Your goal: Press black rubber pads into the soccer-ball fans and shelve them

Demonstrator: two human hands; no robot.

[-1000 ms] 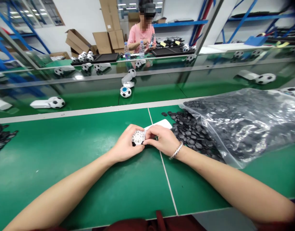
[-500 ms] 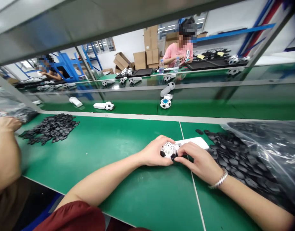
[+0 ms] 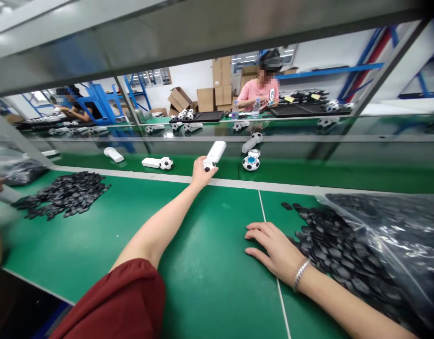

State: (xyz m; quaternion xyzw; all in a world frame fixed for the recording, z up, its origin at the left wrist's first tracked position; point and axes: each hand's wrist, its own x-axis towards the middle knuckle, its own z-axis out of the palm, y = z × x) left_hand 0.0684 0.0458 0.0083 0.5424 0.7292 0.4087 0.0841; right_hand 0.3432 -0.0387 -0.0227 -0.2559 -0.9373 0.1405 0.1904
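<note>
Left hand (image 3: 202, 172), centre of frame: holds a white football-patterned handle (image 3: 217, 151) at its ball end. Right hand (image 3: 275, 247), lower right: open, flat on green surface (image 3: 217, 245), just beside black hexagonal pieces (image 3: 330, 249) and clear plastic bag (image 3: 386, 226).

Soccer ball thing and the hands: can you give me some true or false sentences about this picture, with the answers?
1. The left hand holds a white-handled soccer-ball piece. True.
2. The right hand holds it too. False: it rests on the green workbench beside black pieces.
3. A silver bracelet circles the right wrist. True.
4. The clear plastic bag is empty. False: black pieces fill it.
5. A person across the bench wears a pink shirt. True.
</note>
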